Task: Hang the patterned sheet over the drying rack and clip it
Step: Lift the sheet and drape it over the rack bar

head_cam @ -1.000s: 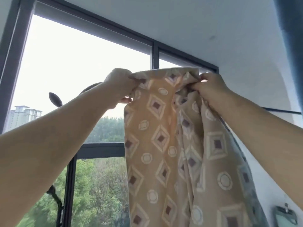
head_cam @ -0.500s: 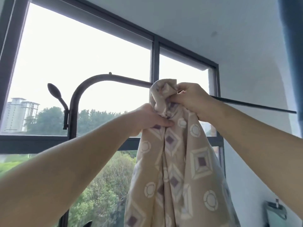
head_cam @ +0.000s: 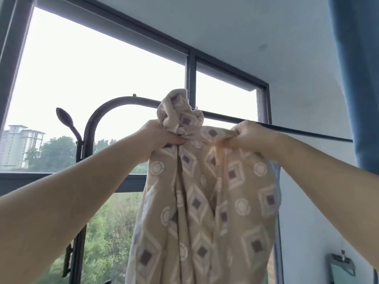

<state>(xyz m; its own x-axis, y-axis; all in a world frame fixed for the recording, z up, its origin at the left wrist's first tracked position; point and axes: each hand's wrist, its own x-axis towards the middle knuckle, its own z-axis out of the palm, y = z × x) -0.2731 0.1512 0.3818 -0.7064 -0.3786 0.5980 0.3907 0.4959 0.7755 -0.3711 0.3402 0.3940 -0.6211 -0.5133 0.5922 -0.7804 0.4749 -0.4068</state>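
Two glass panes fill most of the view, set in a dark-framed window (head_cam: 190,74) with pale sky, green trees (head_cam: 108,222) and a pale tower block (head_cam: 18,144) beyond.

Next in size is the patterned sheet (head_cam: 205,201), beige with white diamonds, purple squares and round white motifs. It hangs in long vertical folds from the middle of the view down past the bottom edge. Its top is gathered into a crumpled bunch that stands higher than the horizontal bar and hides a stretch of it. Whether any cloth lies over the bar cannot be told.

Along the right edge hangs a blue curtain (head_cam: 361,78).

Then comes the drying rack (head_cam: 106,107), a dark tube that rises on the left, bends in an arc and runs rightward as a thin rail, passing behind the bunch and coming out beside the right hand.

Both bare forearms reach up from the lower corners. The left hand (head_cam: 158,138) has its fingers curled tight around the neck of the bunch, just under the crumpled top. The right hand (head_cam: 252,138) pinches the upper edge of the sheet further right, knuckles at rail height, with a short span of cloth stretched between the two.

A dark, rounded peg (head_cam: 64,117) sticks up from the rack's upright on the left.

Low on the right wall sits a small grey fixture (head_cam: 342,265), too blurred to identify.
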